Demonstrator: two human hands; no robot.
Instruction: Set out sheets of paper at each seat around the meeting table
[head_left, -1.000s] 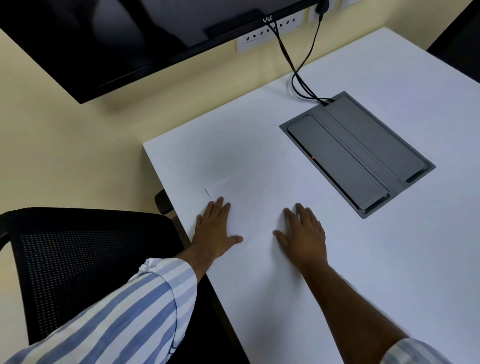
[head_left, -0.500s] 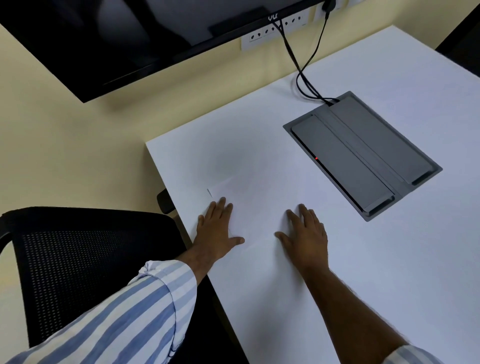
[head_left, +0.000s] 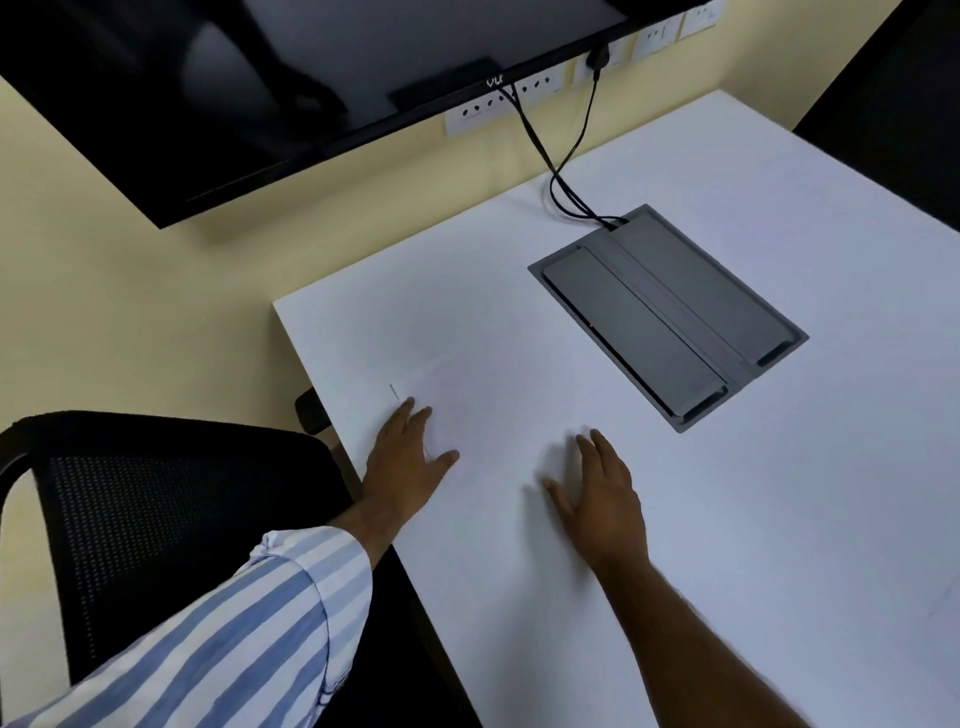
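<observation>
A white sheet of paper lies flat on the white meeting table, near the table's left edge in front of a black mesh chair. The sheet is hard to tell from the tabletop; only its far left corner and top edge show faintly. My left hand rests flat on the sheet's left side, fingers spread. My right hand lies flat, palm down, to the right of it, over what seems to be the sheet's right part. Neither hand grips anything.
A grey cable box with closed flaps is set into the table to the right of the sheet, with black cables running to wall sockets. A dark screen hangs on the yellow wall. A dark shape stands at the far right.
Both hands stay flat in about the same place on the table. The view has shifted slightly; the sheet has not visibly moved.
</observation>
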